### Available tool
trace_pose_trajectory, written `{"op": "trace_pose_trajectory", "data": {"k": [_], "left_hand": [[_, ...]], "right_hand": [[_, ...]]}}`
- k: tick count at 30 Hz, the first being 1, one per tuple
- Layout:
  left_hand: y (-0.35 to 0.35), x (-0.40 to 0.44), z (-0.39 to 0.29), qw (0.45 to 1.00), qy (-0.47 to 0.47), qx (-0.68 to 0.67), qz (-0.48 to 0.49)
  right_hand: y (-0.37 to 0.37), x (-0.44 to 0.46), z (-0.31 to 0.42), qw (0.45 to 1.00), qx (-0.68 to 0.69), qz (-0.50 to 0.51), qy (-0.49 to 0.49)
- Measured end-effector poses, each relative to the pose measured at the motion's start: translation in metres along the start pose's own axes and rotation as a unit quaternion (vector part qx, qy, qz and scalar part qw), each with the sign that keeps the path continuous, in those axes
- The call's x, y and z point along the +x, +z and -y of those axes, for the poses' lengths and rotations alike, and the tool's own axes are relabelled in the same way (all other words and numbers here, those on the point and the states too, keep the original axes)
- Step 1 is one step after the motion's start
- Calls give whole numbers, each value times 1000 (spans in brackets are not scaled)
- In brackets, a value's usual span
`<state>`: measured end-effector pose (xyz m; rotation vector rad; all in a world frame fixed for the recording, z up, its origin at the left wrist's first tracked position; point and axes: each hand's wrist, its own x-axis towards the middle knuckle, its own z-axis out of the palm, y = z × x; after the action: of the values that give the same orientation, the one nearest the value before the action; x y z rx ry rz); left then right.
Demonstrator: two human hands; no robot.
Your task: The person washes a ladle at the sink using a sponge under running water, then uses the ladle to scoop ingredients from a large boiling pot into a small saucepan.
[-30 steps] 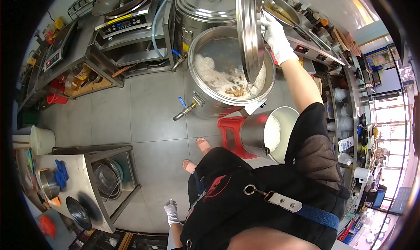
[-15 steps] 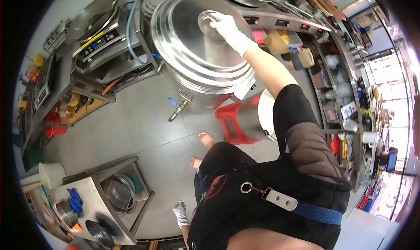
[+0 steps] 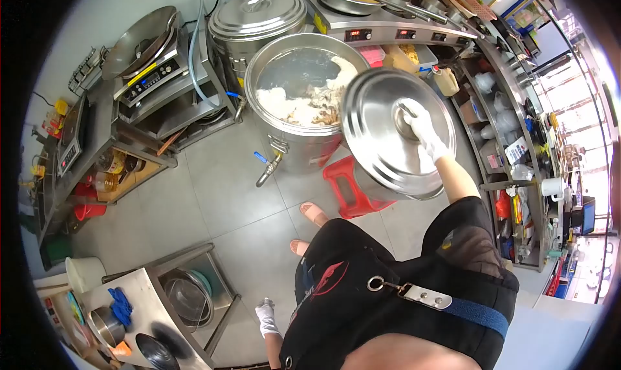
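Note:
In my right hand [image 3: 424, 132], which wears a white glove, the handle of a large round steel lid [image 3: 372, 134] is gripped. That lid hangs tilted to the right of a tall steel stockpot [image 3: 304, 149] and covers most of another steel container [image 3: 381, 190] below it. The uncovered stockpot holds greyish liquid with pale froth [image 3: 291, 108] and brownish bits gathered on the near side. A tap with a blue lever [image 3: 268, 168] sticks out of its front. My left hand [image 3: 266, 317], also white-gloved, hangs low by my side, fingers loosely extended and nothing visible in it.
A second lidded stockpot [image 3: 257, 17] stands behind. At the back right is a steel cooker counter [image 3: 388, 33] with pans on top. A red plastic stool [image 3: 346, 189] stands on the floor. A wok [image 3: 139, 43] sits at left, and a steel table [image 3: 139, 299] at lower left.
My right hand has lifted the lid off the stockpot and carried it right and towards me, exposing the liquid and froth. My left hand stays low by my side.

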<state>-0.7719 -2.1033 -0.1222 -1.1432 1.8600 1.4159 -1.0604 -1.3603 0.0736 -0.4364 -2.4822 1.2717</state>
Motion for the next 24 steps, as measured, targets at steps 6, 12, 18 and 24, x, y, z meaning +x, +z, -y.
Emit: {"op": "trace_pose_trajectory", "data": {"k": [6,12,18,24], "left_hand": [[-16,6,0,998,-3,55,-19],[-7,2,-13,1000,1,14,-9],[13,-5,-12,1000,8,8,6],[26,-13,-5,1000,16,25,11]], "right_hand": [[-19,-40,-65,992,27,-59,110],[-13,-41,-99,989,-10,-77,126],[-19,-43,-52,974,-208,-45,84],[-21,-51,-15,952,-303,-38,28]]}}
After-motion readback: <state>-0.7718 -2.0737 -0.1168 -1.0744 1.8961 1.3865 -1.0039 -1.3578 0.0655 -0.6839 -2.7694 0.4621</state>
